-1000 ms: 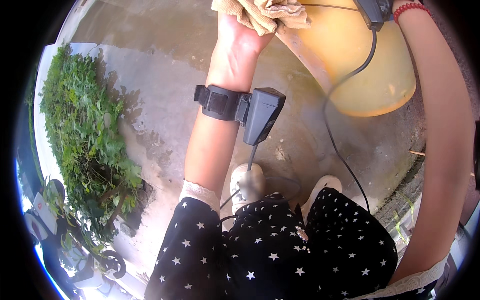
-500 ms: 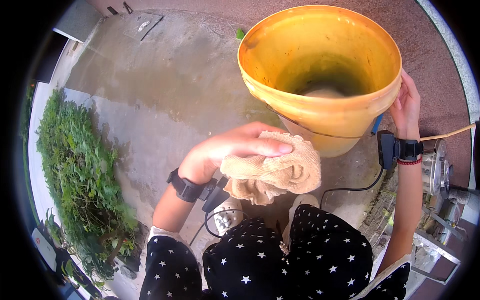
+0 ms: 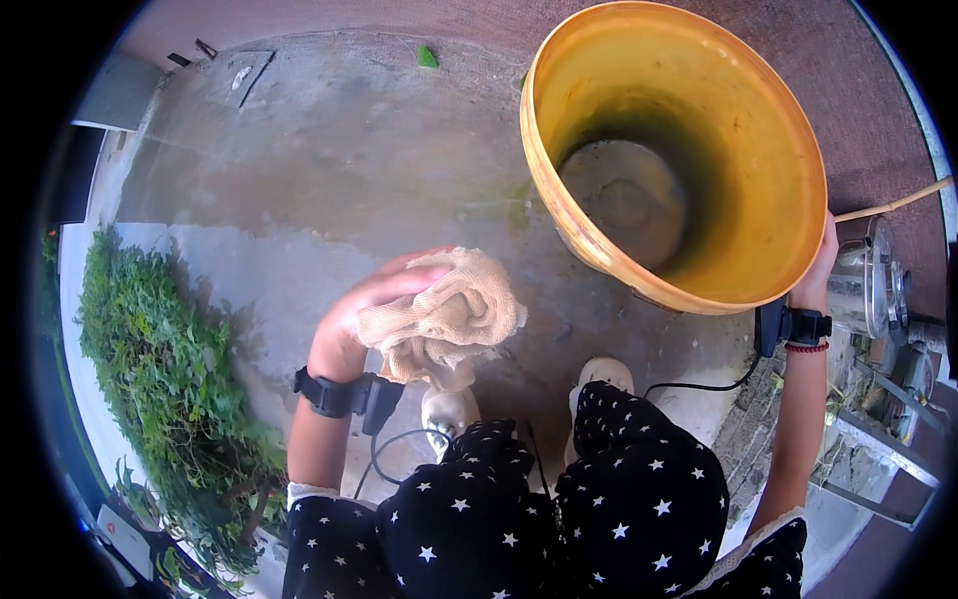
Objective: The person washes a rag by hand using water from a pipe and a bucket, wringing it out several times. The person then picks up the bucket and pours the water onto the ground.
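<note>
My left hand (image 3: 374, 304) is closed around a crumpled, damp-looking beige cloth (image 3: 454, 309), held above the wet concrete in front of my knees. To the right, a big yellow plastic bucket (image 3: 743, 150) tilts so that its mouth faces me. Murky brown residue (image 3: 634, 200) shows on its bottom, and dark grime rings the lower inner wall. My right hand (image 3: 820, 262) grips the bucket from its right side, near the rim; most of its fingers are hidden behind the bucket.
Leafy green plants (image 3: 165, 389) grow along the left. A metal pot (image 3: 866, 280), a bamboo stick (image 3: 893, 205) and a metal frame (image 3: 888, 444) stand at the right. Wet concrete floor (image 3: 329, 150) spreads ahead to a reddish wall. Black cables (image 3: 699, 386) run from my wrist devices.
My left hand and the cloth have moved left, away from the bucket. The bucket has shifted right and tipped so its inner bottom shows, with my right hand still on it.
</note>
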The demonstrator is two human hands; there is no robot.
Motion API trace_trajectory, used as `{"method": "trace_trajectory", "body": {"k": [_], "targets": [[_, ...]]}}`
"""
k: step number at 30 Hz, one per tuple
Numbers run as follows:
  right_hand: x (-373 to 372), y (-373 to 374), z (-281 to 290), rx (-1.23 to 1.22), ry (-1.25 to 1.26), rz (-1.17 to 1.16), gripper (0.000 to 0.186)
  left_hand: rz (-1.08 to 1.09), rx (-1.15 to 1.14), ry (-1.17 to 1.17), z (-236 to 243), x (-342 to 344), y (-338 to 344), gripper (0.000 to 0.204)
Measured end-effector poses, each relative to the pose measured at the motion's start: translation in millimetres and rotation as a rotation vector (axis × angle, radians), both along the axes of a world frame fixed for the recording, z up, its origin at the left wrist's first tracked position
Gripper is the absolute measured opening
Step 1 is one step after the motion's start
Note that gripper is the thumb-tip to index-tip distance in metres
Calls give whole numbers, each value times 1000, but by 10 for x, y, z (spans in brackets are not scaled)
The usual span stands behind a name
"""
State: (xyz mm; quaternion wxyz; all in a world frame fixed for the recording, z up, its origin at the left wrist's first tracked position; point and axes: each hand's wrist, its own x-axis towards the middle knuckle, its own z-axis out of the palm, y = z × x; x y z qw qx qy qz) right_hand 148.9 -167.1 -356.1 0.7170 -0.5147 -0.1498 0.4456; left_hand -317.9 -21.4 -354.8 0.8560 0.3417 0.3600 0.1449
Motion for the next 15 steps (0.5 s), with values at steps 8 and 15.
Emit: {"method": "trace_trajectory", "body": {"k": [8, 15], "targets": [[154, -87, -143, -32, 0, 40, 40, -101, -96, -105, -284, 158, 17, 41], [163, -130, -181, 45, -46, 110, 41, -77, -91, -112, -400, 191, -22, 39]]}}
